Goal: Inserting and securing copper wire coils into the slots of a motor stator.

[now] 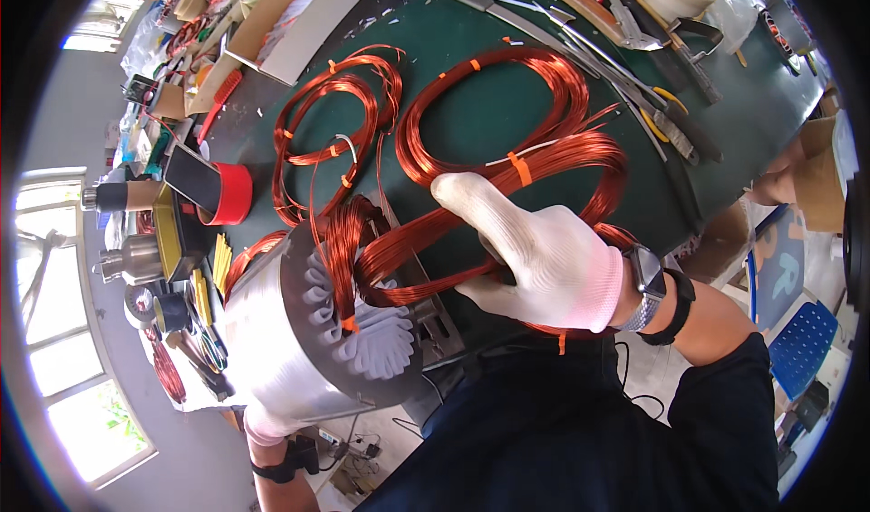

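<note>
A silver metal stator core (272,331) stands at the lower left, with white slot liners (376,335) folded in a ring around its bore. My right hand (539,263), in a white knit glove with a pink cuff, grips a bundle of copper wire coil (408,242). Its extended finger lies over the strands; other fingers curl below them. From there the coil runs left to the stator's face. Another bundle of copper wire (343,254), tied with orange tape, hangs at the bore. My left hand (263,426) is beside the stator's lower side, mostly hidden behind it, fingers out of sight.
Taped copper coils (494,59) lie on the green tabletop (435,23). Long metal strips and hand tools (671,122) lie at the far right. At the left are a red tape roll (234,193), an open carton (313,14) and yellow strips (222,260). A blue chair (803,349) stands right.
</note>
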Demonstrator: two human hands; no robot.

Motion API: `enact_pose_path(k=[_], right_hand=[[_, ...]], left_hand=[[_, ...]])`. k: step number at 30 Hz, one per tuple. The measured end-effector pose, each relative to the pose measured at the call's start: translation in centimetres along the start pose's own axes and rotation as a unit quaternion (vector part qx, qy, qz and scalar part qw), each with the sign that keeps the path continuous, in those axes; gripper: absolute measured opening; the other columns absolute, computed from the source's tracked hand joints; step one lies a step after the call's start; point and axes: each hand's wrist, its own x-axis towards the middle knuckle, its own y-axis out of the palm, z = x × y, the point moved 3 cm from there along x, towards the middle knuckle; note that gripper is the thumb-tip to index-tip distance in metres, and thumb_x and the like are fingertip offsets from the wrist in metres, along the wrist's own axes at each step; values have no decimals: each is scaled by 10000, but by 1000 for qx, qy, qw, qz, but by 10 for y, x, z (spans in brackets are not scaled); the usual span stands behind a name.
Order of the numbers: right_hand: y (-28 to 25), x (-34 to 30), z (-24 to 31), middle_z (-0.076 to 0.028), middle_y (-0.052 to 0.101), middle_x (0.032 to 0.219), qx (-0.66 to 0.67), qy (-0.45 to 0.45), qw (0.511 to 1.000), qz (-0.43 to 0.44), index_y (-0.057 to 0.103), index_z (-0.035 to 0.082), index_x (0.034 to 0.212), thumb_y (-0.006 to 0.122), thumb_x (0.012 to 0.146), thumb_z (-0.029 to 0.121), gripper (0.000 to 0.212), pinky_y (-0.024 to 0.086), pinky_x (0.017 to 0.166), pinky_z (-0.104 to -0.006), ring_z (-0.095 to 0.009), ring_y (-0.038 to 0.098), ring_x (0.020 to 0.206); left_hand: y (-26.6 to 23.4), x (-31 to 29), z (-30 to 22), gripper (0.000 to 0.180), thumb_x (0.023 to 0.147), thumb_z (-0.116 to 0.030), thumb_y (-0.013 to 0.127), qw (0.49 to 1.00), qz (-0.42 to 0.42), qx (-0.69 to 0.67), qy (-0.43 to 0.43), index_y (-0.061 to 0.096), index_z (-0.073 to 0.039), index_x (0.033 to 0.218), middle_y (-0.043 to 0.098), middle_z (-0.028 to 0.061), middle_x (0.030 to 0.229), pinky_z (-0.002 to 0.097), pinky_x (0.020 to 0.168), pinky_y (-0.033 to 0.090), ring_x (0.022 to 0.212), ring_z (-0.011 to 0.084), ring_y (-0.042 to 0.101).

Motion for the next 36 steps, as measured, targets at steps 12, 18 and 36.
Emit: enact_pose_path(k=[12,18,36], right_hand=[[6,4,4,-215,613,1380,5,-23,999,-27,506,-39,1418,911,690,87,843,612,643,-387,-359,744,848],[10,0,5,-215,642,1330,-10,-17,999,-29,498,-37,1434,920,669,66,881,605,611,-380,-358,747,802],[19,-4,4,-187,706,1105,-32,-4,999,-16,497,-22,1447,910,671,58,882,583,572,-393,-333,735,709]], left_hand=[[21,18,35,570,832,8,696,1000,2,-26,-11,546,62,1379,673,167,1260,367,1039,486,1160,264,639],[28,17,47,577,832,9,698,999,-12,-35,-5,541,61,1385,671,168,1265,369,1043,484,1165,265,637],[57,20,59,599,832,12,706,996,-45,-75,22,527,61,1401,666,170,1281,375,1056,479,1179,268,633]])
